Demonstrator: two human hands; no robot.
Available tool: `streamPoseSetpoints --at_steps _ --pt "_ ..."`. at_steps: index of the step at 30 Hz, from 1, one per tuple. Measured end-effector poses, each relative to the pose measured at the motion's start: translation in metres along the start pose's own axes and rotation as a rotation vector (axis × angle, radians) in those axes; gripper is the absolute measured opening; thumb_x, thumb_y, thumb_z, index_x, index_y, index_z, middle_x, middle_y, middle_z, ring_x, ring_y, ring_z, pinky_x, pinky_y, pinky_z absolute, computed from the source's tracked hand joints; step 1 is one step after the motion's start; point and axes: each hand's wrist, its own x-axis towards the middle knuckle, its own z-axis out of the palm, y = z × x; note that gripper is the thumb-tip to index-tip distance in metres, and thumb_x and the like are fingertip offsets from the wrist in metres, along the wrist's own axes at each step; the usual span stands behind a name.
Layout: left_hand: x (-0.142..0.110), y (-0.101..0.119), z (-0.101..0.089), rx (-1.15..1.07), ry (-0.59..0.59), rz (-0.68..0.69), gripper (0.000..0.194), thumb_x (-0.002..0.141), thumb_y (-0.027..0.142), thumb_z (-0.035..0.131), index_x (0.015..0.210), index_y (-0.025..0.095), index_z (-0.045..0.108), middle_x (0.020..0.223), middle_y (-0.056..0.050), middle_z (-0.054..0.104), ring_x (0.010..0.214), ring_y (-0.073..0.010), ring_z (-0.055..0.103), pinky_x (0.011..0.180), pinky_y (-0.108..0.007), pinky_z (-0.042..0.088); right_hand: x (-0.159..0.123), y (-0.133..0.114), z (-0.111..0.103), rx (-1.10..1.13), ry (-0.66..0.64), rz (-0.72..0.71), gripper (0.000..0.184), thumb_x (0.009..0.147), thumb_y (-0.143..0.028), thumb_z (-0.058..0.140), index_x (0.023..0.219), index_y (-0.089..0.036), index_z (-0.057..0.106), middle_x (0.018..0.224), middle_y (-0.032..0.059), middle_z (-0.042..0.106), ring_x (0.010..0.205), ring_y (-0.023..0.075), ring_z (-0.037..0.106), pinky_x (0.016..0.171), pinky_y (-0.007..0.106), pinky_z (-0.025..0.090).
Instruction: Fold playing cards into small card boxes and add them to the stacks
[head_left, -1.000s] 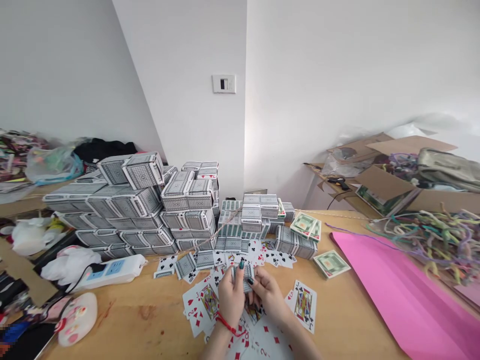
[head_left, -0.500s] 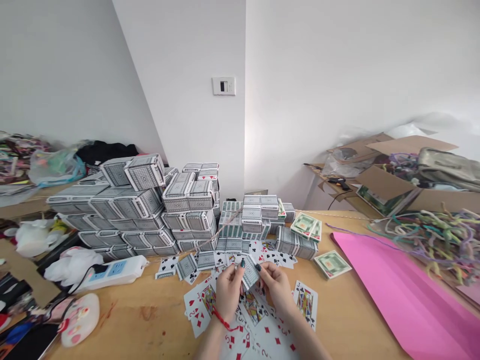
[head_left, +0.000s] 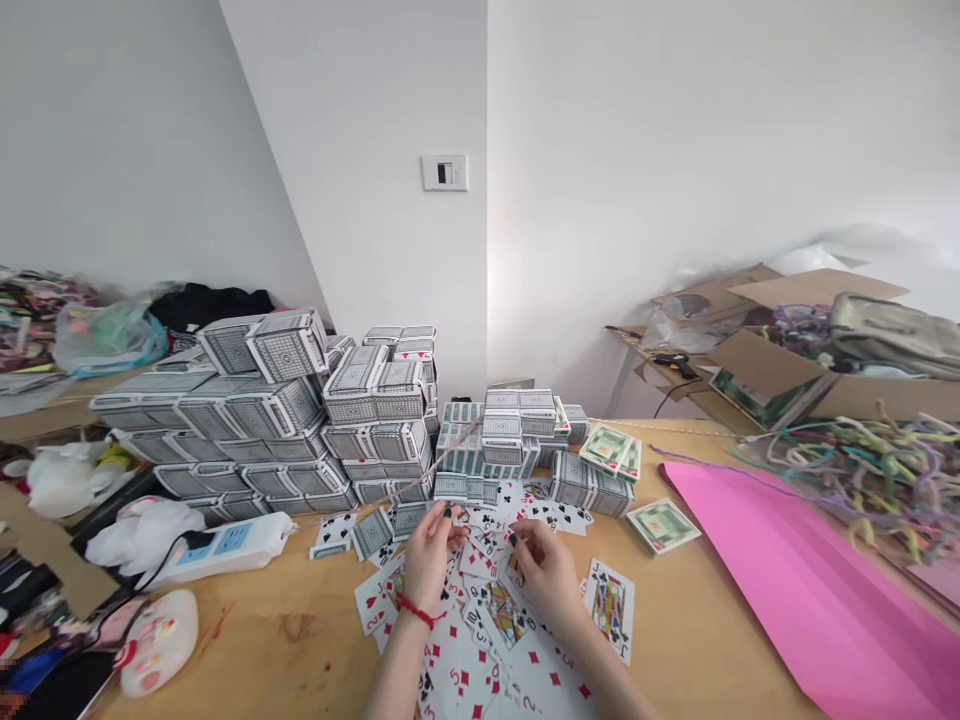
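Loose playing cards [head_left: 499,605] lie face up in a spread beneath and between my hands. My left hand [head_left: 429,555], with a red cord at its wrist, is curled closed over the left part of the spread. A grey patterned card piece [head_left: 409,520] lies just beside its fingers. On the right, my right hand [head_left: 547,570] has thumb and fingers drawn together above the cards. What either hand holds, if anything, I cannot make out. A jack of clubs [head_left: 610,610] lies to the right of my right wrist.
Stacked blocks of grey patterned cards [head_left: 247,410] stand at the back left, with more blocks [head_left: 517,430] at the centre. Green card boxes [head_left: 664,525] and a pink sheet [head_left: 795,580] lie to the right. A power strip [head_left: 232,545] sits at the left.
The patterned card held between both hands no longer shows there. My hands have parted: the left moved left and slightly up, and the right stayed near its place.
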Motion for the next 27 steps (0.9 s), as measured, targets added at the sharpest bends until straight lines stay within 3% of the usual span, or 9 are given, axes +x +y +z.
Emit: streamPoseSetpoints --at_steps 4,6,9,11,16,22,27 --pt "0.003 -0.003 -0.003 0.016 0.004 0.063 0.039 0.076 0.022 0.056 0.114 0.020 0.048 0.116 -0.013 0.057 0.077 -0.0178 0.065 0.069 -0.032 0.054 -0.003 -0.007 -0.004 -0.185 -0.119 -0.120 0.028 0.073 -0.035 0.055 0.096 -0.019 0.057 0.083 0.0048 0.057 0.062 0.0151 0.052 0.057 0.026 0.045" --pt "0.004 -0.005 -0.005 0.051 -0.031 0.102 0.041 0.076 0.021 0.055 0.116 0.020 0.045 0.120 -0.012 0.054 0.090 -0.0197 0.063 0.077 -0.032 0.052 -0.006 -0.009 -0.004 -0.245 -0.232 -0.182 0.052 0.064 -0.037 0.066 0.111 -0.021 0.050 0.100 0.0076 0.055 0.082 0.0202 0.055 0.070 0.030 0.047" --pt "0.003 -0.005 -0.005 0.114 -0.032 0.150 0.040 0.075 0.021 0.052 0.115 0.019 0.044 0.118 -0.012 0.054 0.092 -0.0189 0.062 0.081 -0.032 0.050 -0.009 -0.007 0.000 -0.333 -0.329 -0.250 0.090 0.048 -0.040 0.077 0.126 -0.020 0.037 0.121 0.0121 0.044 0.110 0.0292 0.042 0.090 0.039 0.039" --pt "0.001 -0.005 -0.004 0.143 0.023 0.173 0.037 0.074 0.023 0.051 0.110 0.018 0.044 0.104 -0.010 0.059 0.081 -0.0179 0.065 0.074 -0.033 0.053 -0.010 -0.003 0.004 -0.395 -0.312 -0.251 0.095 0.047 -0.040 0.077 0.128 -0.019 0.033 0.125 0.0131 0.040 0.115 0.0313 0.037 0.094 0.043 0.036" --pt "-0.007 0.000 0.000 0.379 -0.001 0.272 0.023 0.072 0.028 0.050 0.092 0.017 0.054 0.070 -0.002 0.061 0.060 -0.0178 0.062 0.060 -0.034 0.053 -0.008 0.001 0.006 -0.490 -0.188 -0.253 0.066 0.063 -0.028 0.066 0.124 -0.021 0.039 0.120 0.0113 0.045 0.112 0.0301 0.040 0.093 0.043 0.038" --pt "-0.017 0.002 0.004 0.807 -0.161 0.572 0.017 0.073 0.021 0.047 0.081 0.020 0.062 0.078 -0.004 0.062 0.069 -0.0173 0.059 0.065 -0.032 0.049 -0.005 -0.002 0.002 -0.525 -0.117 -0.300 0.043 0.070 -0.026 0.060 0.112 -0.019 0.052 0.108 0.0114 0.054 0.102 0.0291 0.046 0.086 0.042 0.042" --pt "-0.017 0.000 0.006 0.889 -0.192 0.618 0.019 0.074 0.017 0.045 0.083 0.019 0.062 0.079 -0.005 0.059 0.068 -0.0162 0.058 0.064 -0.031 0.049 -0.004 0.000 0.001 -0.518 -0.137 -0.380 0.027 0.076 -0.026 0.056 0.102 -0.021 0.058 0.097 0.0097 0.060 0.093 0.0268 0.052 0.080 0.041 0.045"
